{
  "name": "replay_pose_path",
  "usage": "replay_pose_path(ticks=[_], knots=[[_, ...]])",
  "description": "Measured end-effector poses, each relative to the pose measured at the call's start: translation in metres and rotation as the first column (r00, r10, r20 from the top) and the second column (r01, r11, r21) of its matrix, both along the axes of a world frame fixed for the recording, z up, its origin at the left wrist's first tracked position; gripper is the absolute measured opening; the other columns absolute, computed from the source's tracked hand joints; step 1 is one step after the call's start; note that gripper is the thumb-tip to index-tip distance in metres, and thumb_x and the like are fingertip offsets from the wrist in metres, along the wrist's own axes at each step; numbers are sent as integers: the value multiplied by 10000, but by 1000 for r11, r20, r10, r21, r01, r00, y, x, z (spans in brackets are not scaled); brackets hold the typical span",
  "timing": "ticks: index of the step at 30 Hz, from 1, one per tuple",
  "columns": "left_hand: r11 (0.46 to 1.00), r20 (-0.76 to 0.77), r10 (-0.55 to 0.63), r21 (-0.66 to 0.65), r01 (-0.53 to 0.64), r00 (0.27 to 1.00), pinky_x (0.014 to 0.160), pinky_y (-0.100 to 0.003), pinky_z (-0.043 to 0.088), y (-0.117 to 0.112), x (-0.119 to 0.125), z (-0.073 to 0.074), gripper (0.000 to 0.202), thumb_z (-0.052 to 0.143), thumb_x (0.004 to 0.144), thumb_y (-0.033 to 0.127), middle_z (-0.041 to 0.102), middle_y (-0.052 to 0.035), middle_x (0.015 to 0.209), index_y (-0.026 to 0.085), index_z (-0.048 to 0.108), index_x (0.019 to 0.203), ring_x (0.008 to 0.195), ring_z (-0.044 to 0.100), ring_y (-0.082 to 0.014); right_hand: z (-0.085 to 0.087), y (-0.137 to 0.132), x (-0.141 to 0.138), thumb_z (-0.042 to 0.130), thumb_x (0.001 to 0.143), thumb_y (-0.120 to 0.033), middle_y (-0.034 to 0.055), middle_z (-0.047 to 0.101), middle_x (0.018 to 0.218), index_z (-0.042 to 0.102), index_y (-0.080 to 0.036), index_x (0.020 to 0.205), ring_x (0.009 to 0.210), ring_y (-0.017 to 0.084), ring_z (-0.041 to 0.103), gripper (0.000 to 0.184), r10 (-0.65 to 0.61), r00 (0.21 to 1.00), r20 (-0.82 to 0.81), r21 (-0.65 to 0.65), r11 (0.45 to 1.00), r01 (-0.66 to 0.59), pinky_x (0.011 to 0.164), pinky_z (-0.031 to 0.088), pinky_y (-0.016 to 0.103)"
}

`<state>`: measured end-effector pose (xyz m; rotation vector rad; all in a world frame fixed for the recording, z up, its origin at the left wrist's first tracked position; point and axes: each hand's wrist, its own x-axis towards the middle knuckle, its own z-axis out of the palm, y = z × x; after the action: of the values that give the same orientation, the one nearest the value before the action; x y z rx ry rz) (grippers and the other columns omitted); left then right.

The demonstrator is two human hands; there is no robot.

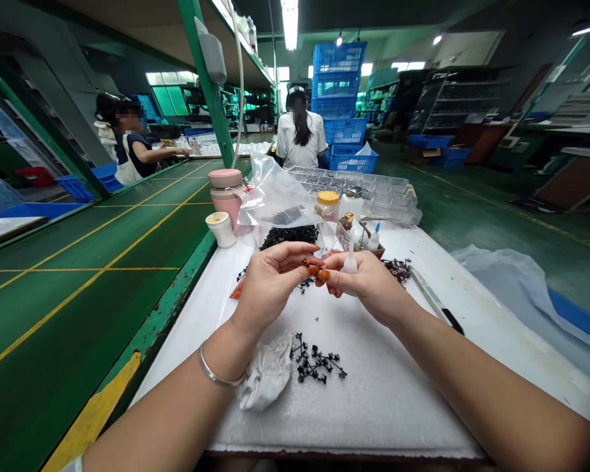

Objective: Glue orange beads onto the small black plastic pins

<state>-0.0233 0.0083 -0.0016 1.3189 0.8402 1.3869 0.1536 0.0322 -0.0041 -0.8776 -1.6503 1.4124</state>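
My left hand (270, 282) is closed in a pinch on a small black part with orange on it (306, 262). Against it, the orange-stained fingertips of my right hand (373, 283) are pinched together; whether they grip an orange piece is too small to tell. A small white squeeze bottle (350, 264), nozzle upward, is tucked in my right hand. Below the hands, several black stick-like parts (317, 364) lie on the white work surface (373, 393), beside a crumpled white cloth (268, 370). Behind the hands is a pile of black parts (290, 236).
A green conveyor belt (78, 295) runs along the left. Behind the pile stand a pink flask (226, 196), a white tub (221, 229) and a yellow-lidded jar (327, 204). A box cutter (437, 301) lies at right. Two people (302, 134) sit farther off.
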Motion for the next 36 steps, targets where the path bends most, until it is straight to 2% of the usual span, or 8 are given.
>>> replay_pose_path(ticks=[4,11,18,24,36], knots=[[1000,3,15,10,-15,1000,793,-305,581,-1,1,1,182,784,734,199,770,-59,875,159,741,906,840,727,-192,-1,0,2,769,726,-475,30,650,700,710,-145,763,588,119,542,338,-65,997,40,81,995,62,556,424,264],[999,12,52,-5,-51,999,829,-341,585,-2,1,2,183,785,727,194,772,-63,872,159,743,901,864,733,-211,4,-3,4,757,742,-476,6,621,641,710,-162,767,599,133,546,318,-166,980,113,205,969,140,581,410,274],[999,30,48,-3,-48,998,823,-316,582,-2,1,2,171,790,727,188,772,-51,861,165,739,889,868,735,-200,5,-4,2,785,713,-454,8,627,648,713,-164,775,596,131,537,306,-176,979,98,200,968,154,575,413,275],[998,-6,62,-3,-62,998,836,-339,576,-2,0,2,228,796,726,225,773,-72,899,160,734,934,897,731,-225,10,-7,0,791,705,-465,17,644,651,743,-157,854,591,138,558,345,-204,976,81,206,961,184,576,454,284],[1000,-2,17,-20,-17,1000,848,-329,564,0,-1,1,291,796,734,238,776,-64,893,169,715,1005,898,728,-212,8,-6,-1,783,737,-385,26,691,720,744,-169,883,625,141,587,264,-215,977,19,253,946,203,581,469,281]])
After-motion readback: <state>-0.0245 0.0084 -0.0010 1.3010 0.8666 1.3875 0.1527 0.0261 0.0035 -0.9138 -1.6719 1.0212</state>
